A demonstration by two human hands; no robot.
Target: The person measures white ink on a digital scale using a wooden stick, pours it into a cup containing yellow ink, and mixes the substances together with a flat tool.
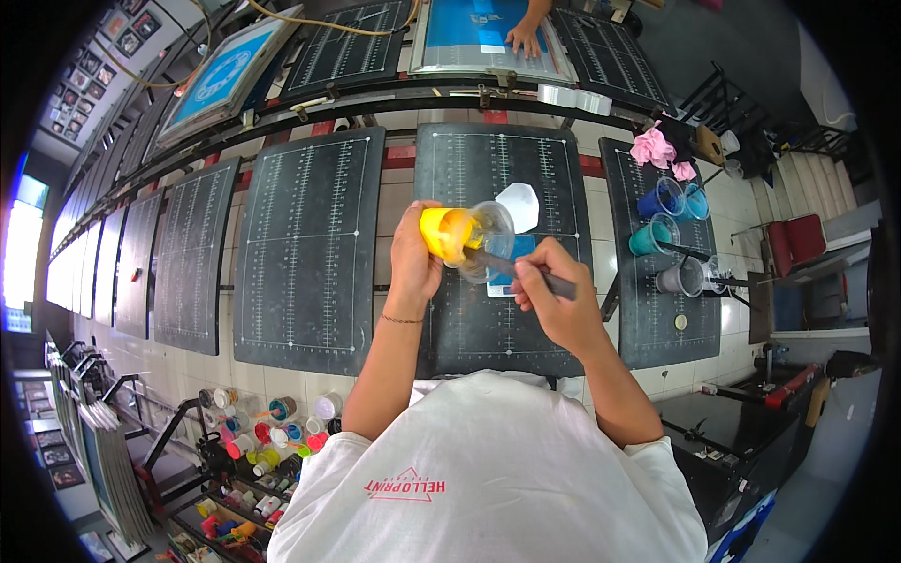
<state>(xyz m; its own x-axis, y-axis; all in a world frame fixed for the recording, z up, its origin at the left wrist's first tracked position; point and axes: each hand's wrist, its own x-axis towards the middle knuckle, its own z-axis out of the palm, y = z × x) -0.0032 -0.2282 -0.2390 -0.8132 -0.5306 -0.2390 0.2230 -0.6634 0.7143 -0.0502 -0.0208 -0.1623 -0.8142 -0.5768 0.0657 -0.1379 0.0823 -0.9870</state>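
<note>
Now the left hand (416, 251) grips a bright yellow cup (445, 232), tipped toward a clear round plastic cup (502, 223). The right hand (561, 305) pinches a dark grey stick (496, 263) by the yellow cup's mouth. Below lies a flat black board (469, 324).

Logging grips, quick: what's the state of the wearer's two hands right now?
Left hand: closed around a yellow container, tilted.
Right hand: closed on a dark stick-like tool.

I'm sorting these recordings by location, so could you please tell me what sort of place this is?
Probably a screen-printing workshop: a framed blue screen, ruled black platens and cups of apparent ink suggest it.
</note>
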